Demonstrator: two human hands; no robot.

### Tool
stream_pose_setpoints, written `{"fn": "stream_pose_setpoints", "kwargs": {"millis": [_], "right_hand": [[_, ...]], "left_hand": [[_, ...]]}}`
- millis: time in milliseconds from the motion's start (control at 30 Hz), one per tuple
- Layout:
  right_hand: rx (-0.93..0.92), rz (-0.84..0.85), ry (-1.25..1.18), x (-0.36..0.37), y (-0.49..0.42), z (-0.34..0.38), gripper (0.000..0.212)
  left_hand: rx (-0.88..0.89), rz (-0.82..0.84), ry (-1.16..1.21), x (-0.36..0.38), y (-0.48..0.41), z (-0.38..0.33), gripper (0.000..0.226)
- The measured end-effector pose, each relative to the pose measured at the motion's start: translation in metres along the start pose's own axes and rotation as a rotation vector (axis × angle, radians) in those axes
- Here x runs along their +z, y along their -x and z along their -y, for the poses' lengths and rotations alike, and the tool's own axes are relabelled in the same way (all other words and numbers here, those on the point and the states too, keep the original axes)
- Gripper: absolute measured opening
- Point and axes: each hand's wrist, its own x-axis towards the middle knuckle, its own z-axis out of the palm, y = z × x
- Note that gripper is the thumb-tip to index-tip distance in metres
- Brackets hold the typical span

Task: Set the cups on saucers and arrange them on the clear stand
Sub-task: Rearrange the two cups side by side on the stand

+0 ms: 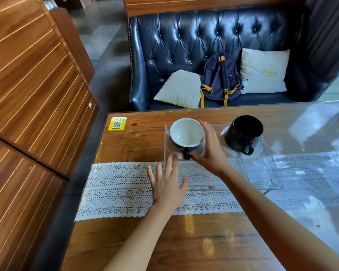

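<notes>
A clear stand (266, 173) sits on the wooden table over a lace runner. On its left end a cup with a white inside and dark outside (186, 133) rests on a pale saucer (179, 154), handle toward me. My right hand (210, 147) cups the right side of that cup and saucer, thumb under the near rim. My left hand (167, 181) hovers just below the stand's left end, fingers spread, holding nothing, fingertips near the saucer's edge. On the right end a black cup (244, 133) stands on a white saucer (257, 148).
The white lace runner (121, 190) crosses the wooden table (184, 241). A yellow QR sticker (117, 124) lies at the far left corner. A dark tufted sofa (213, 40) with two cushions and a blue backpack (220, 77) faces me. Wooden panelling (27, 94) runs along the left.
</notes>
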Motion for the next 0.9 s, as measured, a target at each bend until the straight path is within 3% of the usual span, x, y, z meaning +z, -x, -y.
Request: {"fn": "stream_pose_setpoints", "kwargs": {"millis": [133, 400, 667, 800, 900], "right_hand": [[0.082, -0.065, -0.096, 0.009, 0.026, -0.003, 0.086], [0.17, -0.127, -0.052, 0.017, 0.033, -0.001, 0.079], [0.18, -0.103, -0.02, 0.017, 0.033, -0.002, 0.078], [0.197, -0.04, -0.163, 0.006, 0.031, 0.01, 0.083], [0.141, -0.043, -0.122, -0.009, 0.046, 0.016, 0.065]], "left_hand": [[-0.003, -0.011, -0.008, 0.001, -0.002, 0.0, 0.07], [-0.059, -0.057, 0.052, 0.004, -0.002, -0.003, 0.072], [-0.051, -0.065, 0.052, 0.005, -0.002, -0.002, 0.071], [-0.028, -0.053, 0.073, 0.004, -0.001, 0.001, 0.071], [0.018, -0.065, 0.073, 0.002, 0.001, 0.005, 0.068]]}}
